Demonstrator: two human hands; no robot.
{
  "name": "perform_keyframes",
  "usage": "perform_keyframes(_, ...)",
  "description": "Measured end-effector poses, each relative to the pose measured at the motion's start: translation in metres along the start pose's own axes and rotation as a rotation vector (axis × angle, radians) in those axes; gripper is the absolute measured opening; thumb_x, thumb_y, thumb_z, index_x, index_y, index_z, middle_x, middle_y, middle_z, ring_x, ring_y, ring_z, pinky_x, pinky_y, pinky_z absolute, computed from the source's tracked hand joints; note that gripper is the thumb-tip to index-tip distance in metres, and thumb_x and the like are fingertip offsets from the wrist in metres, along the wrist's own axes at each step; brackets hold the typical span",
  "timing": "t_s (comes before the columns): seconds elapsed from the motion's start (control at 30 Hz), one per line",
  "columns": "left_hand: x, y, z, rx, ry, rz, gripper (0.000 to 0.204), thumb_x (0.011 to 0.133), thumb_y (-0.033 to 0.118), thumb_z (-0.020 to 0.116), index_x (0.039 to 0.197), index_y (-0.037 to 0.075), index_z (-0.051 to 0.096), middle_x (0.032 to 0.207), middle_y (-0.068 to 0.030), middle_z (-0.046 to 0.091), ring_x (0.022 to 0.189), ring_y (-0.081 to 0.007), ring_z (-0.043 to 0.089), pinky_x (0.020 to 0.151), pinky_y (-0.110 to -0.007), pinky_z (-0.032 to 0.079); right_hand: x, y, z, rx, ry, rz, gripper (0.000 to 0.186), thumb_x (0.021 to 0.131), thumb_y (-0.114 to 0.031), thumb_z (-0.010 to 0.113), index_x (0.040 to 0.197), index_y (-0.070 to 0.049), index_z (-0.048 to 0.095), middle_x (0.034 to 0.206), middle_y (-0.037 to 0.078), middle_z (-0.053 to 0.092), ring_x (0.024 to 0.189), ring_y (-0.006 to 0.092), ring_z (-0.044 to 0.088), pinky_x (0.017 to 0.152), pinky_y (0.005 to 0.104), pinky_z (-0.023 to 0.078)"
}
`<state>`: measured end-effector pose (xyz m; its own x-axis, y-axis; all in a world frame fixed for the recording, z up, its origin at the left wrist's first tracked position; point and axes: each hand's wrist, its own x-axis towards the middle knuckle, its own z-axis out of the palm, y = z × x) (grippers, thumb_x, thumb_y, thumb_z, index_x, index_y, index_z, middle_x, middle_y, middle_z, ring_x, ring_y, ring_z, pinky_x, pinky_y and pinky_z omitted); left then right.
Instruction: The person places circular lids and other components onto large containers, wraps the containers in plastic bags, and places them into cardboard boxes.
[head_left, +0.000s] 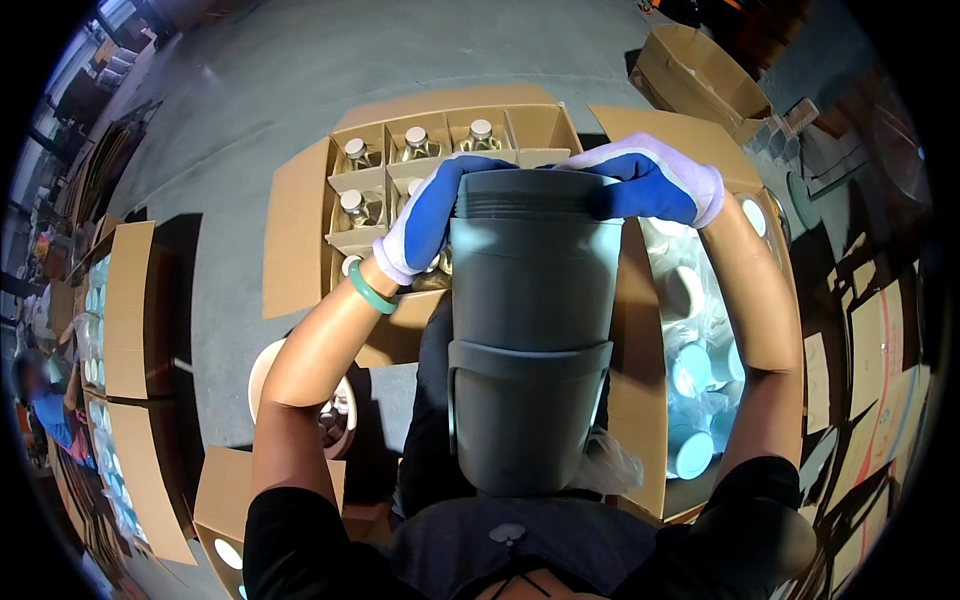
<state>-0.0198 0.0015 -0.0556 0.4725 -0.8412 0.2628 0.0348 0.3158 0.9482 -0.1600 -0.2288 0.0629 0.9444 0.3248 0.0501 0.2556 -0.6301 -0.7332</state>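
I hold a tall dark grey plastic container [532, 290] upright against my body, a ridged band round its top and a raised rim around its lower half. My left hand [432, 215], in a white and blue glove, grips its top left edge. My right hand [640, 185], gloved alike, grips the top right edge, fingers curled onto the rim. Behind it sits a divided cardboard box [295, 230] with glass bottles [419, 140] with white caps. To the right, an open carton [635, 440] holds light blue and white tubs [690, 450] in clear plastic.
At left are open cartons [133, 300] of light blue items and a co-worker [50, 410]. A round bin [270, 365] and another carton [225, 480] are near my left arm. An empty box [690, 75] stands back right; flattened cardboard [870, 370] lies at right on the grey floor [250, 80].
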Motion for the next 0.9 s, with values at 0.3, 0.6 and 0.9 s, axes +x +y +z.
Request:
perform_keyframes(0.3,0.0,0.005,-0.005,0.288,-0.07,0.258,0.029,0.101,0.017,0.042,0.116,0.0,0.06,0.115,-0.0113,0.063,0.106,-0.0189,0.059,0.096,-0.033,0.046,-0.002,0.015,0.014,0.0,0.029,-0.089,0.041,0.084,-0.017,0.067,0.122,-0.003,0.063,0.107,0.013,0.071,0.096,0.0239,0.067,0.09,0.0324,0.05)
perform_keyframes(0.6,-0.008,0.017,0.002,0.256,-0.022,0.068,0.031,0.102,0.018,0.04,0.114,-0.001,0.061,0.114,-0.0108,0.064,0.106,-0.0195,0.06,0.095,-0.032,0.046,-0.012,0.024,0.016,0.133,0.029,-0.047,0.035,0.089,-0.016,0.059,0.121,-0.001,0.065,0.112,0.014,0.069,0.103,0.0252,0.065,0.092,0.0327,0.049)
perform_keyframes(0.9,-0.014,0.051,0.024,0.661,0.004,0.216,0.024,0.095,0.011,0.049,0.113,-0.003,0.06,0.107,-0.016,0.064,0.098,-0.027,0.063,0.089,-0.033,0.049,-0.009,0.035,0.044,0.297,0.244,-0.074,0.038,0.101,-0.021,0.041,0.118,0.004,0.065,0.112,0.01,0.068,0.099,0.0185,0.064,0.092,0.0292,0.048)
